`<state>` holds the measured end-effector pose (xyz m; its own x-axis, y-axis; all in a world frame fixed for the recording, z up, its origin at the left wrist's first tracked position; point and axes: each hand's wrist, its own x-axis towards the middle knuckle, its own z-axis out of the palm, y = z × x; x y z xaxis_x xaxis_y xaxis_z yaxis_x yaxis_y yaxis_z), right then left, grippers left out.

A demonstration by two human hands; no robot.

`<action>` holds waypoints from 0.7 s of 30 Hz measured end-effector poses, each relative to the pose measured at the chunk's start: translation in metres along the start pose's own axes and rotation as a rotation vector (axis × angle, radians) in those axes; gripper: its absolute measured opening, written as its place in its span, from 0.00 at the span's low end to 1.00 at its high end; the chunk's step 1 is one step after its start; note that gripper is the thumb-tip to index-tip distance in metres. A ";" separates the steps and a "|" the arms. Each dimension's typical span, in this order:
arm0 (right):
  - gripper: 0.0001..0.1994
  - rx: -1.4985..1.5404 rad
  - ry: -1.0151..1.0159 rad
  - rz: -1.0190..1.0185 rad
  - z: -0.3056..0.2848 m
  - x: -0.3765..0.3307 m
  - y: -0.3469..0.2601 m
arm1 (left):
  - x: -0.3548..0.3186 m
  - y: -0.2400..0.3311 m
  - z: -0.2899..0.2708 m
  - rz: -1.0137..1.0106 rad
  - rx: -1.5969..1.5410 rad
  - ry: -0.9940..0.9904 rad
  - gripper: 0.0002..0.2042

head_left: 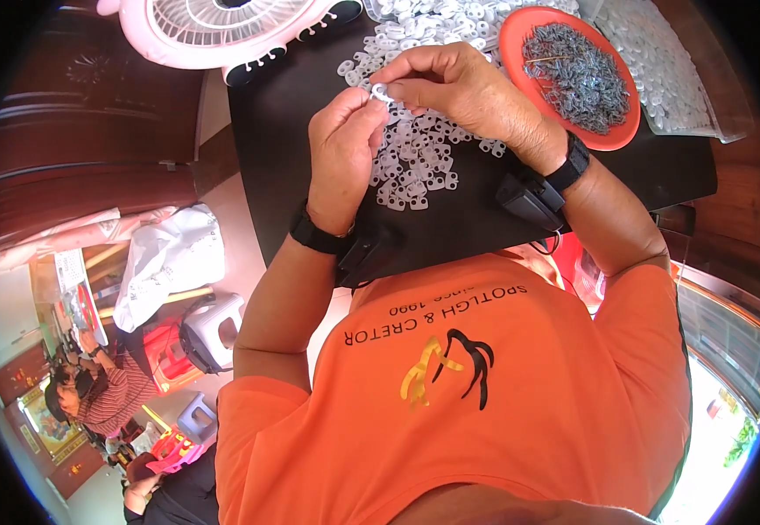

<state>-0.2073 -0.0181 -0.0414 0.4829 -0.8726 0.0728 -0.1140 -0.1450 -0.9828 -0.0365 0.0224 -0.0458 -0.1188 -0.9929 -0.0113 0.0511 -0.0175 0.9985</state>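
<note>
Between the fingertips of both hands is a small white plastic piece [381, 93] with a rounded, holed end. My left hand [342, 144] pinches it from the left, thumb against forefinger. From the right, my right hand [459, 87] grips the same piece with thumb and forefinger. Under and beside the hands lies a loose pile of small white plastic tabs with holes [415, 166]. Behind my hands, a larger heap of white oval plastic pieces [432, 33] spreads over the table. To the right of my right hand, an orange-red plate [520, 66] holds many small grey metal parts [573, 79].
The dark table [284, 175] carries a pink-and-white fan [222, 35] at its far left. A clear bag or bin of white pieces [660, 70] stands far right. Black devices hang from both wrists. At lower left are stools [214, 332] and other people [104, 394].
</note>
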 end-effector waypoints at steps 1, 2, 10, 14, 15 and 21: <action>0.10 -0.002 -0.003 -0.012 0.000 0.000 0.001 | 0.000 0.000 0.000 0.000 0.000 0.000 0.08; 0.10 -0.002 -0.004 -0.013 0.001 0.000 0.002 | 0.000 0.001 0.000 -0.007 -0.008 0.004 0.08; 0.10 0.000 0.003 -0.028 0.003 -0.001 0.000 | -0.001 0.000 0.001 -0.030 -0.041 0.019 0.09; 0.10 -0.023 -0.027 -0.056 0.003 -0.003 0.000 | -0.003 -0.001 0.001 -0.014 0.000 0.015 0.09; 0.10 -0.034 -0.014 -0.069 0.004 -0.003 0.000 | -0.003 0.000 0.001 -0.005 -0.006 0.014 0.09; 0.09 -0.065 0.007 -0.127 0.004 -0.003 -0.002 | -0.004 0.004 0.000 -0.047 -0.017 -0.025 0.11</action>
<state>-0.2047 -0.0131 -0.0401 0.4911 -0.8485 0.1970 -0.1088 -0.2842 -0.9526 -0.0360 0.0259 -0.0416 -0.1462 -0.9876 -0.0567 0.0614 -0.0662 0.9959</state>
